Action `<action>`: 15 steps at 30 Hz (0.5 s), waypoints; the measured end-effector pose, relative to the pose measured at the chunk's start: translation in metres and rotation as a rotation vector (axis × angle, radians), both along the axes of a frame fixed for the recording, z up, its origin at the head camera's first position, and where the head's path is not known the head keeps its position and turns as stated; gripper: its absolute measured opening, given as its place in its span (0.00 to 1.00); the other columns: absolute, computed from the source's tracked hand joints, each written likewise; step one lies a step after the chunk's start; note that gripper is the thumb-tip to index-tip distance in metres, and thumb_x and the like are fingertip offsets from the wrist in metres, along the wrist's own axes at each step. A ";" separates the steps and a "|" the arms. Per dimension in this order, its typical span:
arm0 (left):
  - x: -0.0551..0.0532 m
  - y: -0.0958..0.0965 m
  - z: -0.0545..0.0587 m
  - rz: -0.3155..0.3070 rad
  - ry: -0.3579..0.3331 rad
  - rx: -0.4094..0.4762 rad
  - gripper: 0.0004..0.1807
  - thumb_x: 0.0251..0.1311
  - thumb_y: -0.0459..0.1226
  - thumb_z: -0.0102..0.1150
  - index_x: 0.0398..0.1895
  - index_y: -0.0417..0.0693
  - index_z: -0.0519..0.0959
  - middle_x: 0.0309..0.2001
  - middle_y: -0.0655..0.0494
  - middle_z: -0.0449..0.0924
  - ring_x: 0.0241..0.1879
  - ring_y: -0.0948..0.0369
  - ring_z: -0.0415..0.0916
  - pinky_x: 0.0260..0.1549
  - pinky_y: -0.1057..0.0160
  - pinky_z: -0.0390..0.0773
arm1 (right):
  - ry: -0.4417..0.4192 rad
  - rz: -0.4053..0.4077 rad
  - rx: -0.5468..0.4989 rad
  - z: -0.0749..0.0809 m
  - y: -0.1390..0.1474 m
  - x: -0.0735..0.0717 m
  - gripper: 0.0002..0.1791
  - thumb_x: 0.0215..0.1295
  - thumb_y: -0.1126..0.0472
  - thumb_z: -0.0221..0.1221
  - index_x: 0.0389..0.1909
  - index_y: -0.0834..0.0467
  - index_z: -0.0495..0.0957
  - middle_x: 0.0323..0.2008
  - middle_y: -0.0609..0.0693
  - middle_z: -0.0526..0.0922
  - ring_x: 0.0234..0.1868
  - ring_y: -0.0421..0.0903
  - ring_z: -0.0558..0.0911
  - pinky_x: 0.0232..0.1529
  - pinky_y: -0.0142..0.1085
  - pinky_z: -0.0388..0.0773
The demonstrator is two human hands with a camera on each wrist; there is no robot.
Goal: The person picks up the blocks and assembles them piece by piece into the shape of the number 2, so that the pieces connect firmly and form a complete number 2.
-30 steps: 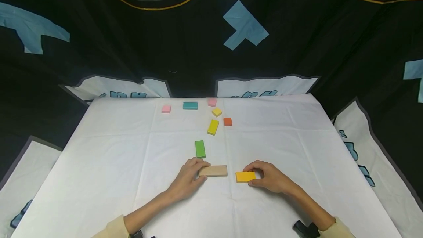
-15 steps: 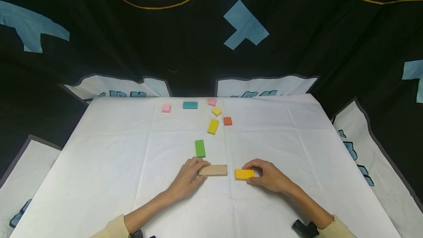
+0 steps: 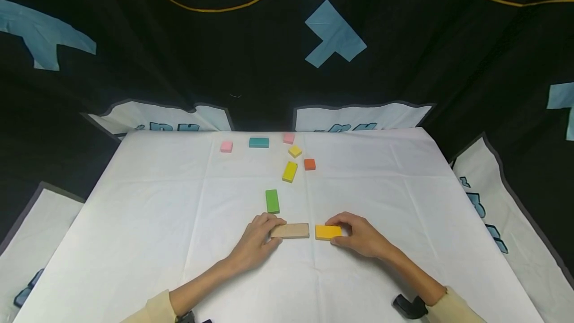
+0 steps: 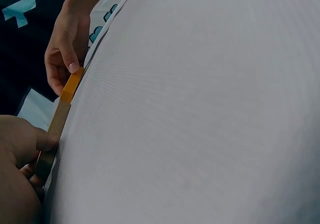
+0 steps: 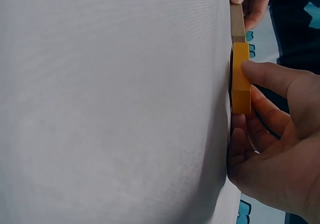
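A long plain wooden block [image 3: 291, 231] lies on the white cloth, and my left hand [image 3: 255, 243] pinches its left end between thumb and fingers. To its right, my right hand [image 3: 360, 236] grips an orange-yellow block [image 3: 327, 232] by its right end. In the head view a narrow strip of cloth shows between the two blocks. The right wrist view shows the thumb [image 5: 270, 76] on the orange-yellow block. Just beyond the wooden block, near the left fingertips, lies a green block [image 3: 272, 201].
Farther back lie a yellow block [image 3: 289, 172], a small yellow block [image 3: 294, 151], a red-orange block [image 3: 309, 164], a teal block [image 3: 258, 142] and two pink blocks, one at the left [image 3: 226, 146]. Dark cloth [image 3: 251, 74] hangs behind the white-covered table [image 3: 134, 223].
My right hand has slid the orange-yellow block left and slightly away from me, narrowing the gap to the wooden block. My left hand has stayed on the wooden block.
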State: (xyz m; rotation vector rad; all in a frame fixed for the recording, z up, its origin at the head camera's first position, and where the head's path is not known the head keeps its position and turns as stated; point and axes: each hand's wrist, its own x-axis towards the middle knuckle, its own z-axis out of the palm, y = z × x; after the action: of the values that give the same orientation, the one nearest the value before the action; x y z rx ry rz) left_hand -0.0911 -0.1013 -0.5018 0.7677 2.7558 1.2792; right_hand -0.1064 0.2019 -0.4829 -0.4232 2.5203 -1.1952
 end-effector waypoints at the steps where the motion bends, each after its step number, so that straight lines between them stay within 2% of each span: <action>1: 0.000 0.000 0.000 0.001 0.000 -0.001 0.19 0.59 0.31 0.65 0.55 0.44 0.80 0.48 0.60 0.75 0.44 0.62 0.68 0.46 0.57 0.70 | -0.001 -0.002 0.002 0.000 -0.001 0.000 0.17 0.58 0.65 0.71 0.48 0.51 0.83 0.47 0.43 0.80 0.51 0.48 0.76 0.60 0.49 0.73; 15: 0.000 0.000 0.000 -0.001 0.003 -0.003 0.19 0.59 0.31 0.65 0.55 0.45 0.80 0.48 0.60 0.75 0.45 0.62 0.68 0.46 0.56 0.70 | 0.013 -0.004 0.005 0.000 -0.010 -0.004 0.17 0.57 0.66 0.71 0.48 0.51 0.83 0.47 0.43 0.80 0.50 0.47 0.76 0.61 0.50 0.73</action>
State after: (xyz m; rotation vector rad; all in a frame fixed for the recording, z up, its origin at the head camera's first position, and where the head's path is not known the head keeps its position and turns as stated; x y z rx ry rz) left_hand -0.0907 -0.1009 -0.5019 0.7718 2.7584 1.2746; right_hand -0.1103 0.1917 -0.4830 -0.4260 2.5364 -1.1912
